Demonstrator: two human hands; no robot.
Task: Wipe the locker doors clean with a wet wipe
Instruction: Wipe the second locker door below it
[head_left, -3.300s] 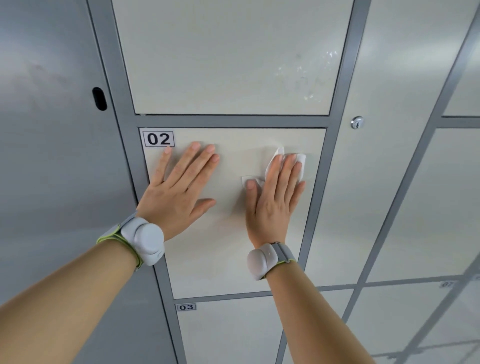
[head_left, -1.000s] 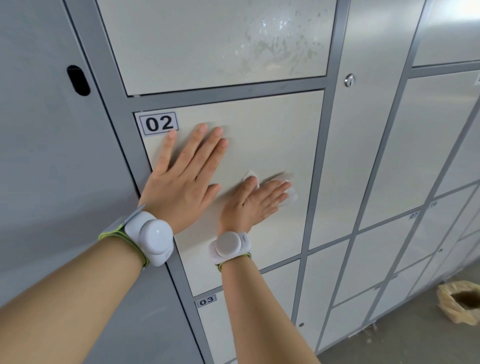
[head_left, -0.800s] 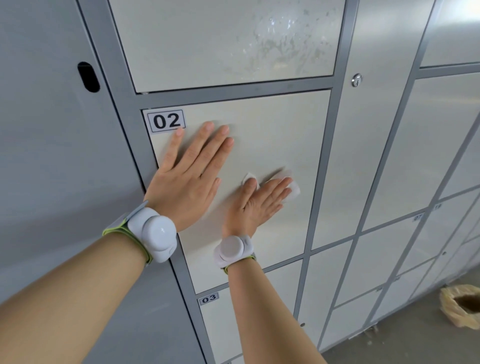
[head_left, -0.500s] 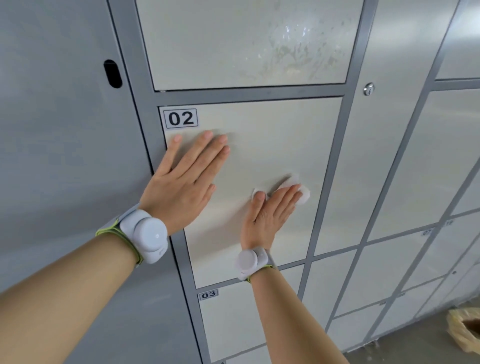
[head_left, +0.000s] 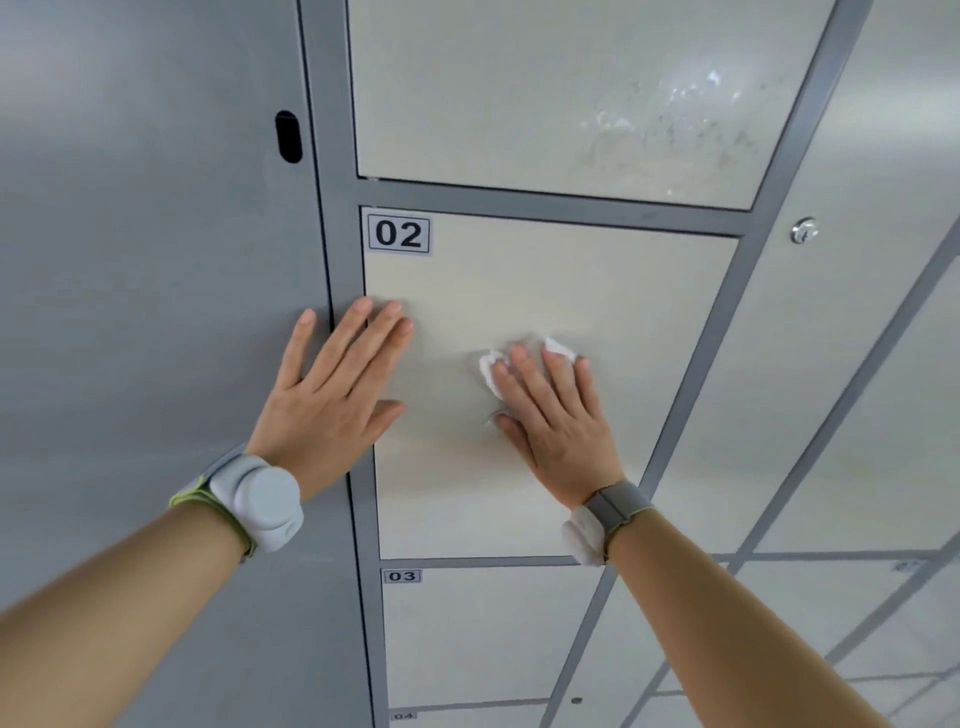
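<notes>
The right hand (head_left: 556, 421) lies flat with straight fingers on locker door 02 (head_left: 597, 280), pressing the crumpled white wet wipe (head_left: 487, 370) against it, so that the wipe shows only past the fingertips and beside the forefinger. The left hand (head_left: 332, 395), also flat with fingers spread, holds nothing and rests just left of the right hand, across the door's left edge and the grey frame (head_left: 340, 249). Above the left fingers sits the 02 label (head_left: 398, 235), and above both hands a smeared upper door (head_left: 571, 93).

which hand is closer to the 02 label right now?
Left. The left hand lies flat just below the 02 label; the right hand is lower and further right, pressing the wet wipe.
</notes>
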